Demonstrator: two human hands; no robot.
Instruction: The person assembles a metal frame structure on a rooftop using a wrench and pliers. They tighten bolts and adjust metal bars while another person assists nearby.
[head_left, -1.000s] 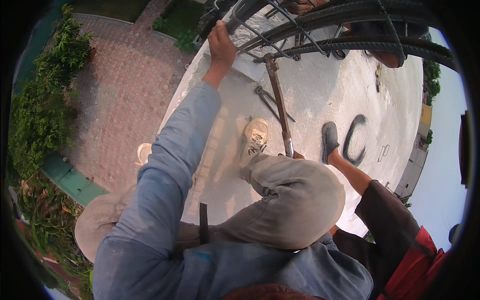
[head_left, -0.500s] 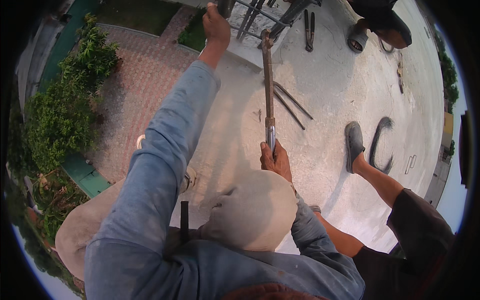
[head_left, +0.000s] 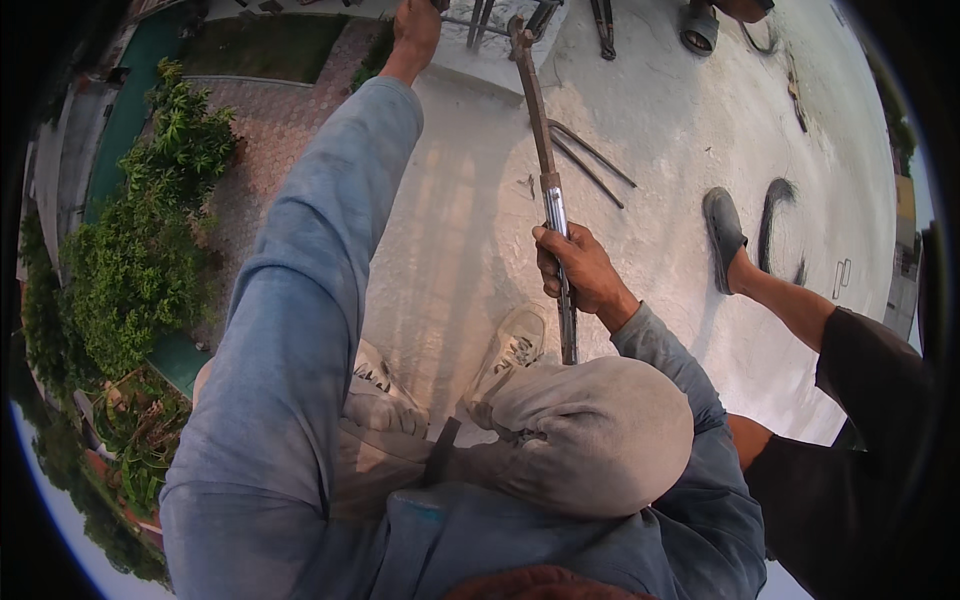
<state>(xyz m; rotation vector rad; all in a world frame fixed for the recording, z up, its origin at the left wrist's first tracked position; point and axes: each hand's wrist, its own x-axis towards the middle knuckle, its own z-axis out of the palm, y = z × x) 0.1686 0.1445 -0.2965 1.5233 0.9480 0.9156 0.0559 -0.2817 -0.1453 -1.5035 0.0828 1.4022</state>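
Observation:
My right hand [head_left: 585, 268] is closed round the bright steel handle of a long rebar bending bar [head_left: 547, 160]. The bar slants up and away, and its rusty jawed head meets a dark steel bar of the rebar cage [head_left: 483, 22] at the top of the view. The cage rises from a pale concrete block [head_left: 495, 70]. My left arm reaches far forward, and my left hand [head_left: 415, 38] is closed at a dark bar on the cage's left side; the picture's upper edge cuts off part of the grip.
Bent rebar [head_left: 590, 165] lies beside the tool on the concrete slab. Long-handled cutters [head_left: 605, 35] lie farther off. A co-worker's sandalled foot [head_left: 722, 235] stands at right near a black wire bundle [head_left: 772, 225]; another person's sandal [head_left: 698, 30] is beyond. A tree [head_left: 140, 240] grows left, past the slab's edge.
My right hand has risen off my knee, and the bar's handle has swung slightly right. My view has shifted, so the cage sits higher in the picture and both my shoes show.

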